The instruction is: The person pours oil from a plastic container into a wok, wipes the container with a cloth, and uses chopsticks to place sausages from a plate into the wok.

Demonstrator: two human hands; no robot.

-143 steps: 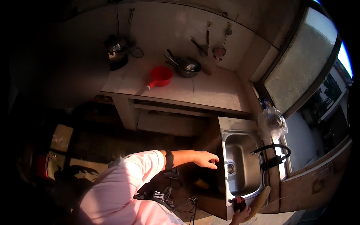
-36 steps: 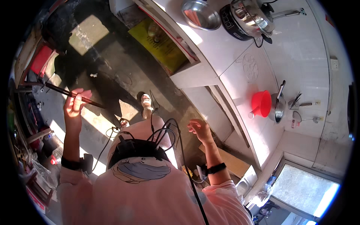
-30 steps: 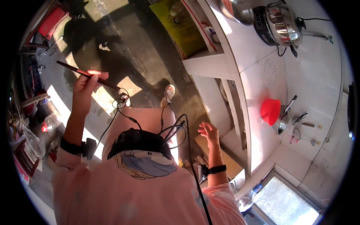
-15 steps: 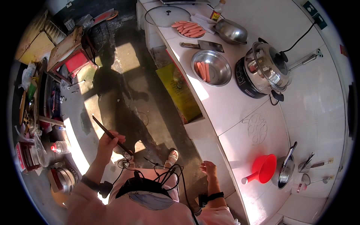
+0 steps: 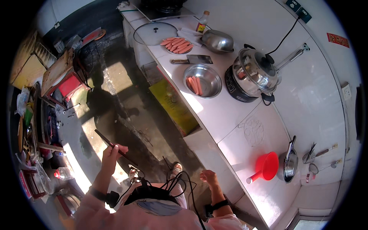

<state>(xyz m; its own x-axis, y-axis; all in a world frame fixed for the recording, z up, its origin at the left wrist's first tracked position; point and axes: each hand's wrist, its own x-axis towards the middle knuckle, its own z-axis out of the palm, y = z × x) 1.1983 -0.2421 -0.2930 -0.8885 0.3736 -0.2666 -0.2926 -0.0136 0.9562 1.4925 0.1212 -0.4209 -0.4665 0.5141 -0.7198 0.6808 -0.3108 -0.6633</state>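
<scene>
My left hand (image 5: 115, 151) is closed around long, dark chopsticks (image 5: 102, 136), held slanting over the floor; whether it is one or a pair pressed together I cannot make out. Their thicker end points away from me. My right hand (image 5: 209, 177) hangs beside the counter's front with its fingers curled in, and nothing shows in it. Farther off on the white counter (image 5: 226, 115), a steel bowl (image 5: 211, 82) has several pink sausages (image 5: 194, 85) inside. Beyond it lie a cleaver (image 5: 199, 59) and a plate heaped with more sausages (image 5: 178, 45).
A lidded steel pot (image 5: 255, 73) sits on a black electric cooker (image 5: 237, 90) by the wall. Nearer are a red ladle (image 5: 266, 166) and a steel pan (image 5: 289, 165). A glass lid (image 5: 155, 32), an upturned bowl (image 5: 217, 40) and a bottle (image 5: 202, 23) stand farther away. Cables (image 5: 186, 188) hang at my waist.
My view has turned slightly, so the counter's things sit more to the left. My left hand still grips the chopsticks, and my right hand stays low by the counter, curled tighter.
</scene>
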